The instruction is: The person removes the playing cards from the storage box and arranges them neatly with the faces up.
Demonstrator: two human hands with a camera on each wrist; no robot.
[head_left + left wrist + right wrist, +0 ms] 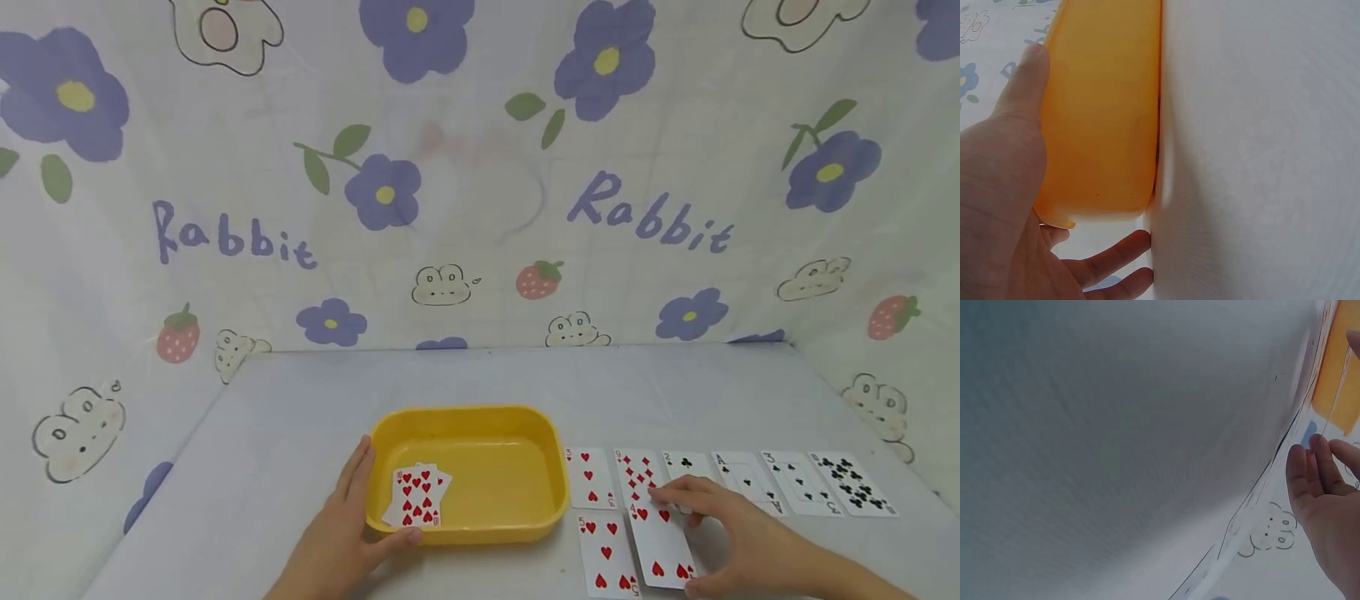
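On pale tabletop [300, 408], right hand [733, 529] gripping four of hearts [662, 546], left hand [339, 525] holding yellow tray [502, 483]

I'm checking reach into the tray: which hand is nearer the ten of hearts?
Left. The left hand touches the tray, close to the ten of hearts inside; the right hand is beyond the tray's opposite end, at the four of hearts.
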